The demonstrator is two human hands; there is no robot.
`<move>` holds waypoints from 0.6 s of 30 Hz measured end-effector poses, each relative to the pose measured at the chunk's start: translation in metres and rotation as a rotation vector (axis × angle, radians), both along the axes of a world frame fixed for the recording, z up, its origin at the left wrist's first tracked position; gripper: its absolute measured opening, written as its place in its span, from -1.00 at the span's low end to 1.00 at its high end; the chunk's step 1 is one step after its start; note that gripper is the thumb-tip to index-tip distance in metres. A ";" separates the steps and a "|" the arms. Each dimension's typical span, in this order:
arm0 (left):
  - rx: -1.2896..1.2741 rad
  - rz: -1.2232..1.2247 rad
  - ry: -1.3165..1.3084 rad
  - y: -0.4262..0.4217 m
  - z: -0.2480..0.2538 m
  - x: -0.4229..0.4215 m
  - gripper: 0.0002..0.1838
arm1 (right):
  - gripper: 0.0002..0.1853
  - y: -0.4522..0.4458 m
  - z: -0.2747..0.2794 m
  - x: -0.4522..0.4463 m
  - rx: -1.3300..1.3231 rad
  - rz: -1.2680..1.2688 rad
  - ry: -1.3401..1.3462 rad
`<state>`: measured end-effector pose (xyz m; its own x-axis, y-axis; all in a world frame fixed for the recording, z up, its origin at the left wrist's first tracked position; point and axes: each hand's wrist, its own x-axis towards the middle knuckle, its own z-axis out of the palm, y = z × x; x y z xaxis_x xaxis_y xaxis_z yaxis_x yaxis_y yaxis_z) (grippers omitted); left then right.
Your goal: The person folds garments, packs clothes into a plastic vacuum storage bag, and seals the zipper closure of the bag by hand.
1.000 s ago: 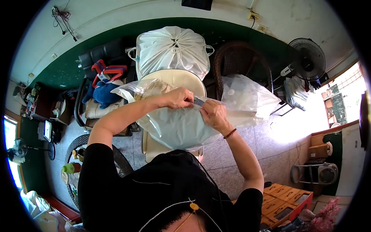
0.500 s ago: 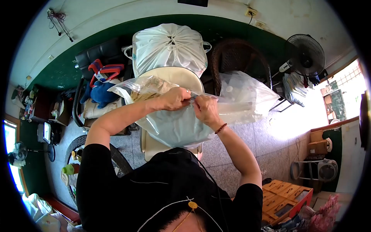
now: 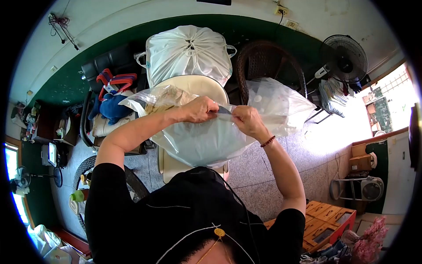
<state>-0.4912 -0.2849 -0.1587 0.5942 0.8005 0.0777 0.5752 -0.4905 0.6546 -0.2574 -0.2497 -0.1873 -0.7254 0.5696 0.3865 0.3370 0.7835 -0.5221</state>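
A large clear plastic bag (image 3: 204, 143) lies across the cream chair (image 3: 198, 83), with pale, bulky contents showing through it. Some tan material (image 3: 165, 101) shows under the plastic at its left end. My left hand (image 3: 201, 110) is closed on the bag's upper edge. Just to the right, my right hand (image 3: 251, 119) pinches the same edge, and a short strip of plastic is stretched between the two. The fingertips of both hands are partly hidden. Another clear plastic bag (image 3: 279, 101) with whitish contents sits beyond my right hand.
Behind the chair stands a white drawstring bag (image 3: 189, 55). A wicker chair (image 3: 270, 57) and a fan (image 3: 345, 57) are at the back right. Left of the bag are a blue plush toy (image 3: 113, 109) and red hangers (image 3: 116, 81). A wooden drawer unit (image 3: 323, 222) is at lower right.
My right hand has moved right, away from my left hand, so the gap between them is wider and the bag's edge is stretched across it. My left hand has barely moved.
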 end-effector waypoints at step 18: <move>-0.030 -0.083 -0.053 0.015 -0.011 0.010 -0.84 | -0.94 0.000 0.019 0.010 0.036 -0.061 -0.001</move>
